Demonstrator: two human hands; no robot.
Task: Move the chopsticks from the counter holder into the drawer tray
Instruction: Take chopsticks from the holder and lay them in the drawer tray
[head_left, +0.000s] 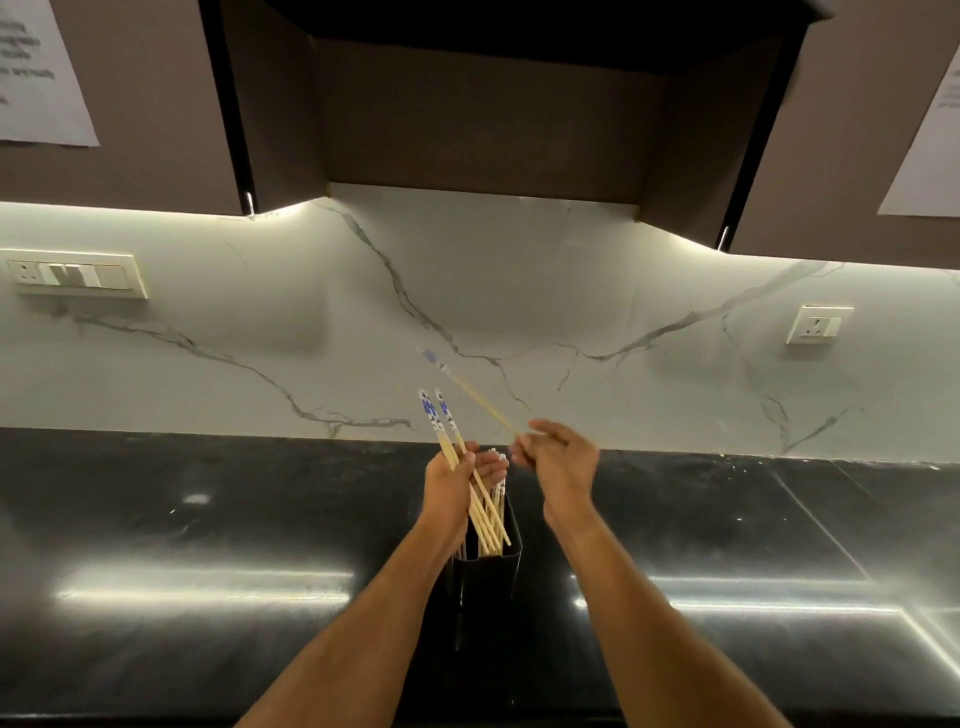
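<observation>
A black rectangular holder (488, 571) stands on the dark counter (208, 545) in the middle of the view. My left hand (452, 488) grips a bundle of pale wooden chopsticks (445, 423) with blue-and-white patterned tops, just above the holder's mouth. My right hand (561, 457) pinches a single chopstick (472, 392), which slants up to the left over the holder. More chopsticks (500, 486) stick up from the holder behind my left hand. No drawer or tray is in view.
A white marble backsplash (519, 312) rises behind the counter, with a switch panel (78, 275) at the left and a socket (820, 325) at the right. Dark wall cabinets (467, 104) hang overhead, with paper sheets (36, 73) on the doors.
</observation>
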